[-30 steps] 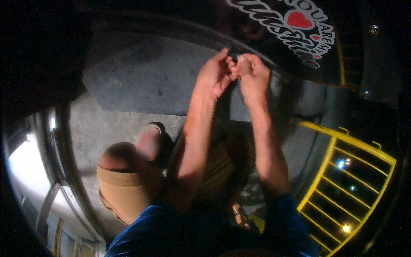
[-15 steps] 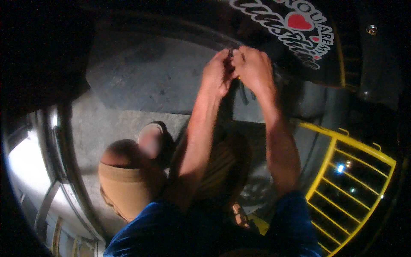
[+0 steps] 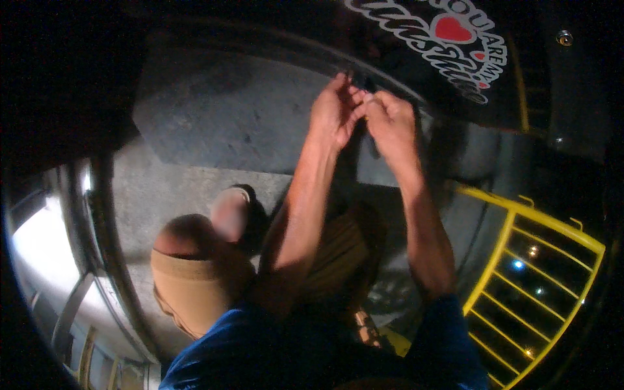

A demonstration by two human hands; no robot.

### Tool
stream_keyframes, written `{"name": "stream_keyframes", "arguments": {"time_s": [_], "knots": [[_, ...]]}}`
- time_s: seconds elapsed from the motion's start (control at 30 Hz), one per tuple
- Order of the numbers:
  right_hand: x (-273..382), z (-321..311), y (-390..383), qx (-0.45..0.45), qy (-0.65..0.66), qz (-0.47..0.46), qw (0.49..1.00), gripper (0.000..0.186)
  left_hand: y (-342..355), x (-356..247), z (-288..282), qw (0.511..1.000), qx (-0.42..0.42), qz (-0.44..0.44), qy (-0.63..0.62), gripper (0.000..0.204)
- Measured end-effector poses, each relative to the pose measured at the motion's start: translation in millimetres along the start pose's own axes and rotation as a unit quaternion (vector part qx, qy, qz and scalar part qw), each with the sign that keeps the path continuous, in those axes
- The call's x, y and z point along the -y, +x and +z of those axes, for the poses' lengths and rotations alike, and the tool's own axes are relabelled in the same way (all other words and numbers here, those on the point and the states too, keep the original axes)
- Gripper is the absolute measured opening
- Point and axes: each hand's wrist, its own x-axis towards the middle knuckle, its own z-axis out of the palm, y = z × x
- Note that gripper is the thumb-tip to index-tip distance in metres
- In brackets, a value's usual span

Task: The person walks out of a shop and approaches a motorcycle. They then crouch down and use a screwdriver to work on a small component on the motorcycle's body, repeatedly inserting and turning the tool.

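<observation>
My left hand (image 3: 333, 114) and my right hand (image 3: 391, 123) meet fingertip to fingertip at the curved lower edge of a black panel (image 3: 403, 71). Both pinch a small dark piece (image 3: 365, 88) there; it is too small and dark to tell what it is. The panel carries a sticker (image 3: 448, 39) with white lettering and a red heart. Both forearms reach up from the lower edge, out of blue sleeves. The light is dim, and the panel's edge behind the fingers is hidden.
Grey concrete floor (image 3: 214, 130) lies under the hands. My bent knee (image 3: 188, 260) in tan shorts and a sandalled foot (image 3: 233, 211) are at lower left. A yellow metal rack (image 3: 539, 273) stands at right. Chrome tubing (image 3: 97, 214) curves along the left.
Both hands stay at the same spot on the panel's edge. My right hand has rolled so that its back faces up, and its wrist has dropped slightly.
</observation>
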Motion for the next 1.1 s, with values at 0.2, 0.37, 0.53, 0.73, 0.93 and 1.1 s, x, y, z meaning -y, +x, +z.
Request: {"name": "stream_keyframes", "arguments": {"time_s": [0.2, 0.37, 0.53, 0.73, 0.93, 1.1], "knots": [[-6.3, -2.3, 2.5, 0.015, -0.004, 0.088, 0.996, 0.027, 5.0, 1.8, -2.4, 0.999, -0.013, 0.014, 0.034, 0.021], [-6.1, 7.4, -0.2, -0.034, -0.117, -0.013, 0.993, 0.023, -6.4, -1.4, -0.3, 0.999, 0.007, 0.008, 0.031, 0.024], [-19.4, 21.8, 4.4, -0.058, -0.085, -0.047, 0.994, 0.024, -2.1, -7.0, 0.1, 0.992, 0.043, 0.035, 0.11, 0.025], [-32.6, 21.4, 3.0, -0.006, -0.018, -0.012, 1.0, 0.024, -5.6, -9.8, 0.5, 0.99, 0.044, 0.036, 0.129, 0.024], [-28.8, -2.3, -12.6, 0.052, 0.078, -0.005, 0.996, 0.034, -25.5, -14.6, -2.5, 0.987, 0.082, -0.029, 0.135, 0.031], [-24.5, -10.3, -18.5, 0.073, 0.107, 0.001, 0.992, 0.035, -31.7, -16.8, -2.8, 0.977, 0.065, -0.018, 0.2, 0.029]]}}
